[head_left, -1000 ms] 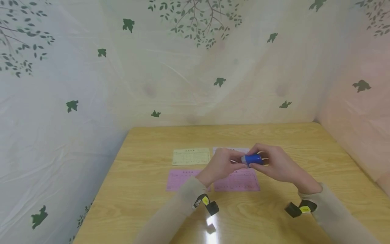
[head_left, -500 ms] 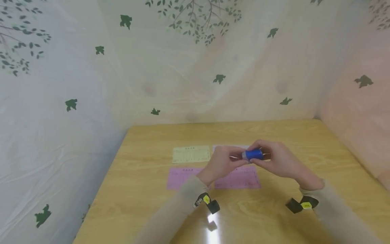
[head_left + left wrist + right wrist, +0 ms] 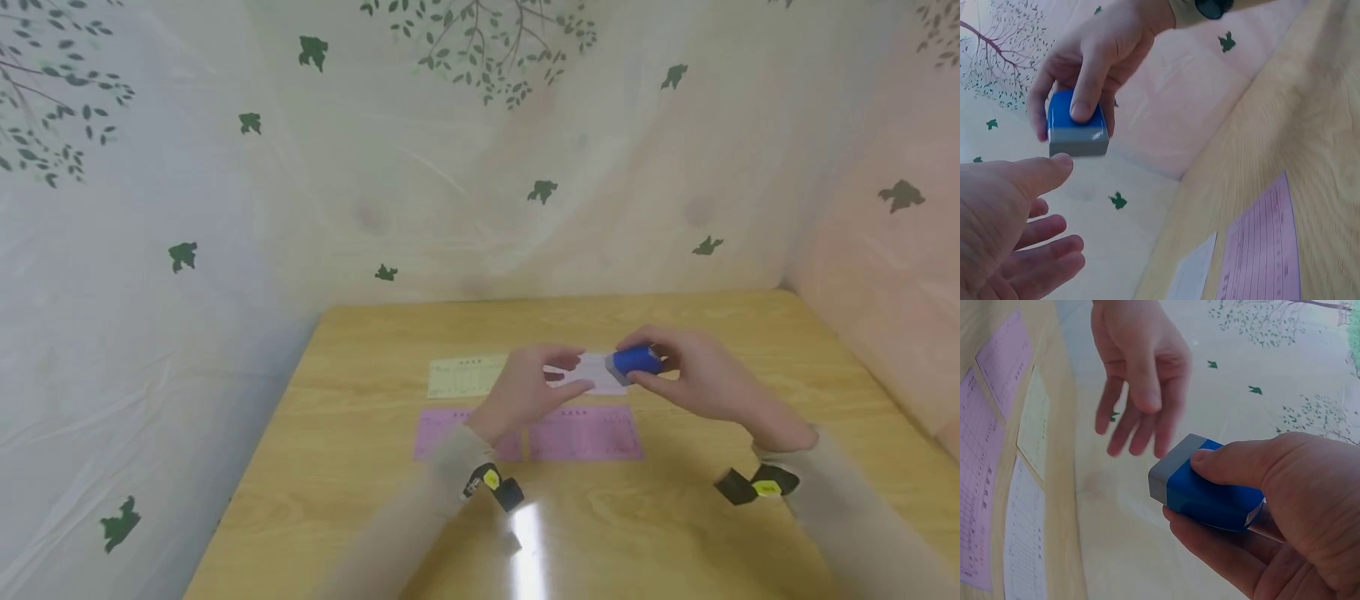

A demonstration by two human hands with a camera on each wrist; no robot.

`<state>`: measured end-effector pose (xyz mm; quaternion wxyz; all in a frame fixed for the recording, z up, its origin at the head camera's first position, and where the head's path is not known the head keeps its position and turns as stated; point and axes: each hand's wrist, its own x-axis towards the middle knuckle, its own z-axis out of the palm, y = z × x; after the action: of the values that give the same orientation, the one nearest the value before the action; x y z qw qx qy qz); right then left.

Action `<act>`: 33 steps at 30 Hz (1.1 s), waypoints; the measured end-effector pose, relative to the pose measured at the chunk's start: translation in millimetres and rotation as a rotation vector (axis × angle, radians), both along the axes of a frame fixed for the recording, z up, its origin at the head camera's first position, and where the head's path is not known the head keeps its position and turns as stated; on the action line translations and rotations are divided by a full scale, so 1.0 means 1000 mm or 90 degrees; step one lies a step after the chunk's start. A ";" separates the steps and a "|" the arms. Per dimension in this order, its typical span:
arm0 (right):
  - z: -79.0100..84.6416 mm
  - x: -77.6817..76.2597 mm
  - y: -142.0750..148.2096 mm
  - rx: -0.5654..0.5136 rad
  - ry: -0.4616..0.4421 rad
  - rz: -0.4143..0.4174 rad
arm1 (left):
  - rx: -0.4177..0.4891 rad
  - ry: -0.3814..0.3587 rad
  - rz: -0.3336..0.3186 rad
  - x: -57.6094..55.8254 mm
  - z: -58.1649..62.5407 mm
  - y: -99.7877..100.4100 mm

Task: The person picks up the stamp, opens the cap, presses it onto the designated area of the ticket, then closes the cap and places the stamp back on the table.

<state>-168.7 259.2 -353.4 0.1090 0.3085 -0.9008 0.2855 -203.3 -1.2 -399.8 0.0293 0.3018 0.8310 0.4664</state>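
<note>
My right hand (image 3: 705, 379) holds a blue stamp (image 3: 633, 362) with a grey end piece, pinched between thumb and fingers above the table. The grey end (image 3: 1169, 469) points toward my left hand (image 3: 521, 387). That left hand is apart from the stamp, its thumb and fingers spread with nothing between them. In the left wrist view, the left thumb (image 3: 1047, 173) appears just below the grey end. Under the hands lie paper forms: a yellow one (image 3: 457, 380), a pale lavender one (image 3: 600, 385) and two pink ones, left (image 3: 438, 433) and right (image 3: 588, 437). The left hand and forearm partly cover them.
The wooden table (image 3: 360, 450) meets a pale curtain (image 3: 450, 217) printed with leaves and birds at the back and sides. Each wrist wears a black strap with a small camera, such as the right camera (image 3: 735, 486). Light glares off the table's front.
The left hand was at the stamp's grey end; it has let go and drawn back to the left. The right hand has moved slightly right and up with the stamp, now tilted.
</note>
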 end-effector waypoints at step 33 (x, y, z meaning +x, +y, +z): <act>-0.018 -0.021 0.075 0.125 0.009 -0.111 | -0.274 0.034 0.145 -0.017 -0.023 -0.089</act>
<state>-189.5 334.2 -371.5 0.1094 0.2400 -0.9471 0.1829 -220.1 -90.4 -422.6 0.0182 0.2051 0.9403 0.2709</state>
